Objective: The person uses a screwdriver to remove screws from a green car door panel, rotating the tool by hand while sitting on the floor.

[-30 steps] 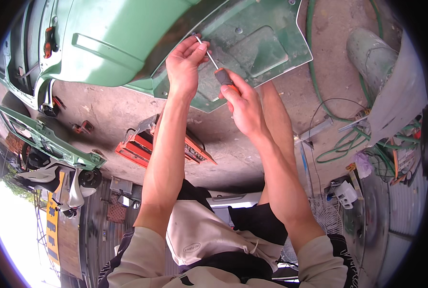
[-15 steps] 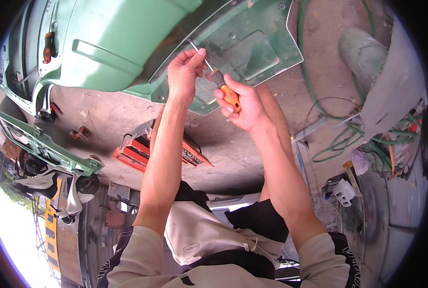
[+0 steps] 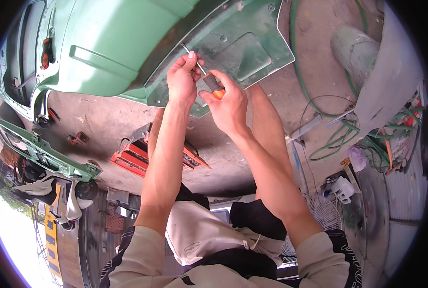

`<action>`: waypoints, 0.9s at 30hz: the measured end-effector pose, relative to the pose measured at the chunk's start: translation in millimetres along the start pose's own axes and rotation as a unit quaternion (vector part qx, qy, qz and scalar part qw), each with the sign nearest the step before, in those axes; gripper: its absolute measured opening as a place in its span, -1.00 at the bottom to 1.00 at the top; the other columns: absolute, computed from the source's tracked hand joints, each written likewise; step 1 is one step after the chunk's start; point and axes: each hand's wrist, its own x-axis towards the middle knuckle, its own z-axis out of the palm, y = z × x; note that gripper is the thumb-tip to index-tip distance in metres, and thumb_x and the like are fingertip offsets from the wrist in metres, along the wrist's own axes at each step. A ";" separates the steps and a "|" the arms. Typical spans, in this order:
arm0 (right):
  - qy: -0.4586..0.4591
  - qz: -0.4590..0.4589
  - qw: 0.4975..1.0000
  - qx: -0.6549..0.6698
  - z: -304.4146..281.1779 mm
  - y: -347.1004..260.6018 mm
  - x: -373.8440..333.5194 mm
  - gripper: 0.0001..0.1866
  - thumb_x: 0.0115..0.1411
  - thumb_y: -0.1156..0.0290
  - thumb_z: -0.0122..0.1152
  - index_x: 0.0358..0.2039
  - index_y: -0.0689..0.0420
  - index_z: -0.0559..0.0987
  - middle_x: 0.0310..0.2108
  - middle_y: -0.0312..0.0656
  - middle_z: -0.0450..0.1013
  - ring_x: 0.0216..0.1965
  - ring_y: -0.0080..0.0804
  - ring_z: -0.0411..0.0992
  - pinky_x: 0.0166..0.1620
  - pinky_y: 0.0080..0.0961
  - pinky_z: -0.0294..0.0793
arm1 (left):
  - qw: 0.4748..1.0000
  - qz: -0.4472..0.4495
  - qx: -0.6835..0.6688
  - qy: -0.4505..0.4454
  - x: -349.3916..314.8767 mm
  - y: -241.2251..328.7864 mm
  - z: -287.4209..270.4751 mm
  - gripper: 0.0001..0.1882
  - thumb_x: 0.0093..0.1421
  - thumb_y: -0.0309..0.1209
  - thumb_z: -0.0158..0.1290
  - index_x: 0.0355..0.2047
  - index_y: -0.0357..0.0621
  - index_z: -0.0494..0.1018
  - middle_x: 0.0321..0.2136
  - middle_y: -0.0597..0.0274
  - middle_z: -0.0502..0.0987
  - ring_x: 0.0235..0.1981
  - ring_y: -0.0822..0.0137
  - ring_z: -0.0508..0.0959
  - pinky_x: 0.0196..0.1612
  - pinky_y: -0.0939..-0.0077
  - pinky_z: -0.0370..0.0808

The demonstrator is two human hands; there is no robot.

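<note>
An orange and dark grey handled screwdriver [image 3: 214, 86] slants up and left, its tip at a dark spot, seemingly a fastener, on the flat edge of a green vehicle body panel [image 3: 245, 29]. My right hand [image 3: 228, 103] is closed around the handle, thumb and forefinger near its front. My left hand [image 3: 183, 81] pinches the metal shaft with thumb and fingers close to the tip. A large, curved, lighter green panel [image 3: 123, 38] rises just left of my hands.
Below the panel stands an open red toolbox [image 3: 132, 156]. Another screwdriver [image 3: 46, 54] rests on the green bodywork at far left. A detached green door [image 3: 46, 153] lies left. Green hose [image 3: 298, 62] runs along the floor right, near a grey-green cylinder [image 3: 353, 50].
My right hand has shifted its grip on the screwdriver handle, turning so its back faces up and covers more of it. My left hand stays at the shaft. The whole view has shifted slightly.
</note>
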 end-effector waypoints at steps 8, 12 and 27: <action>-0.188 0.348 0.853 0.339 -27.8 9.2 2.6 -0.64 0.37 0.11 0.15 -0.13 0.18 0.60 -0.44 -0.23 0.46 -0.70 -0.67 0.20 -0.62 -0.68 0.14 | 0.999 -0.023 -0.034 -0.025 -1.4 2.5 2.7 -0.79 0.43 -0.35 -0.02 -0.20 -0.25 0.51 -0.43 0.26 0.57 -0.55 0.55 0.36 -0.46 0.67 0.29; -0.003 0.141 0.975 0.169 -12.3 5.8 -4.0 -0.67 0.32 0.10 0.24 -0.25 0.15 0.61 -0.40 -0.21 0.48 -0.70 -0.61 0.27 -0.60 -0.60 0.21 | 0.996 -0.029 -0.069 -0.048 -5.4 1.2 1.4 -0.76 0.47 -0.34 -0.12 -0.16 -0.24 0.48 -0.40 0.26 0.53 -0.53 0.54 0.34 -0.45 0.66 0.27; -0.247 0.483 0.440 0.716 -36.4 19.1 4.2 -0.71 0.30 0.19 0.25 -0.23 0.18 0.52 -0.47 -0.23 0.46 -0.70 -0.58 0.27 -0.60 -0.64 0.19 | 0.998 -0.024 -0.052 -0.023 -4.5 -2.2 5.3 -0.69 0.39 -0.19 0.06 -0.16 -0.21 0.55 -0.53 0.45 0.46 -0.56 0.62 0.30 -0.51 0.62 0.28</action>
